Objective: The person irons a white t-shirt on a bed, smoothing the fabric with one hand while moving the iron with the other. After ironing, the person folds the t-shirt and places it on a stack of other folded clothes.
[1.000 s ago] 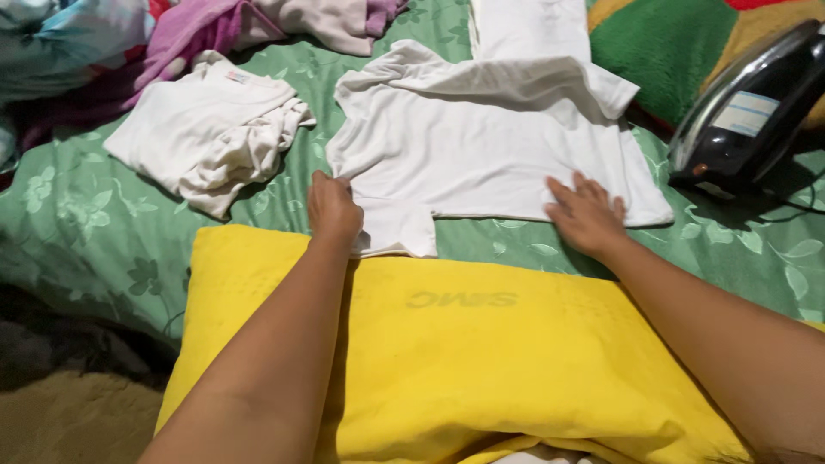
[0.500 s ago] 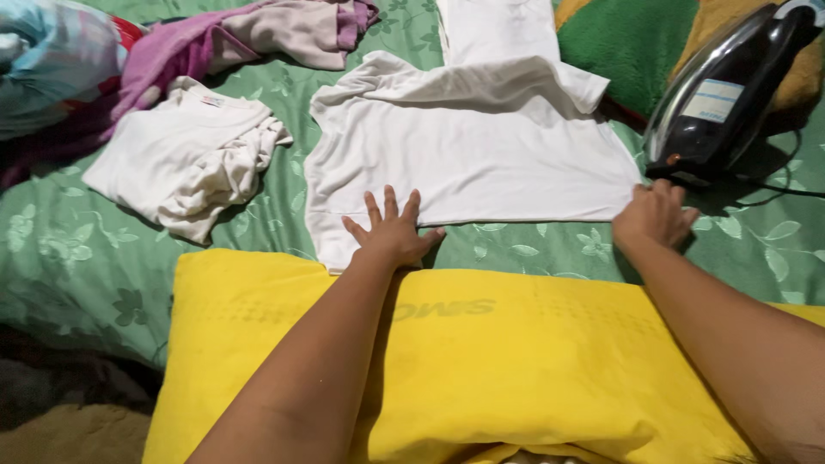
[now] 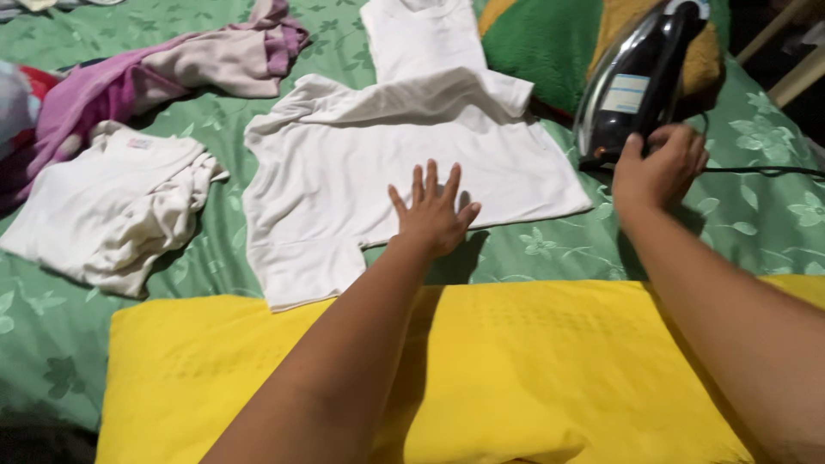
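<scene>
The left hand [image 3: 432,215] lies flat with fingers spread on the lower edge of the white shirt [image 3: 404,163], which is laid out on the green floral sheet [image 3: 533,249] at about 12 o'clock from the yellow pillow [image 3: 516,369]; the right hand [image 3: 657,172] curls beside the base of the black iron [image 3: 640,82], which stands on its heel at 2 o'clock from the shirt, fingers partly bent and touching it, though whether they truly grip it cannot be told; to do this well, the person would likely keep the cloth pressed taut under the left palm, and keep the cord [image 3: 765,170] off the fabric; a crumpled white garment [image 3: 112,210] sits at 9 o'clock and a pink one [image 3: 172,77] at 10 o'clock; compared with 0.5 s ago, the left hand has slid up onto the shirt and the right hand has moved from the sheet to the iron.
</scene>
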